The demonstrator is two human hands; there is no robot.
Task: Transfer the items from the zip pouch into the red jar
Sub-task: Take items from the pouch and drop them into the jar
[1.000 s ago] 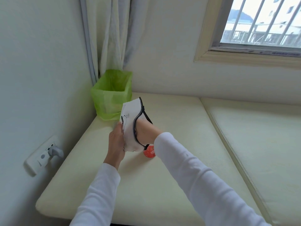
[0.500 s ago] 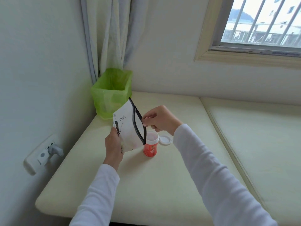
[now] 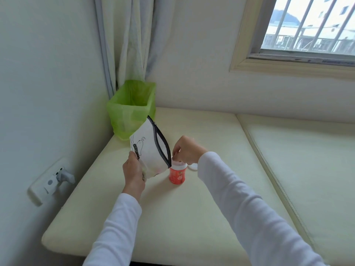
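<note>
On the cream cushion (image 3: 172, 217), near its centre, the red jar (image 3: 177, 175) stands upright with its mouth uncovered; its label carries pale markings too small to read. Directly above the mouth, the right hand (image 3: 187, 150) hangs with fingertips bunched together and pointing down; whether anything is pinched between them cannot be told. At the jar's 3 o'clock, a white lid (image 3: 193, 167) lies flat on the cushion, mostly hidden behind the right wrist. At the jar's 10 o'clock, the zip pouch (image 3: 150, 150) is held off the surface, tilted, with its dark zipper gaping toward the jar; its lower corner hangs just beside the jar's rim. The pouch face shows a line drawing of a small figure and a few handwritten characters, not legible. The left hand (image 3: 134, 173) is clamped on the pouch's lower left edge. At 11 o'clock, a green bin (image 3: 132, 108) sits in the corner beneath the curtain (image 3: 124, 39). The cushion is bare toward 6 o'clock up to its front edge, and a seam at 3 o'clock divides it from a second cushion (image 3: 307, 179).
</note>
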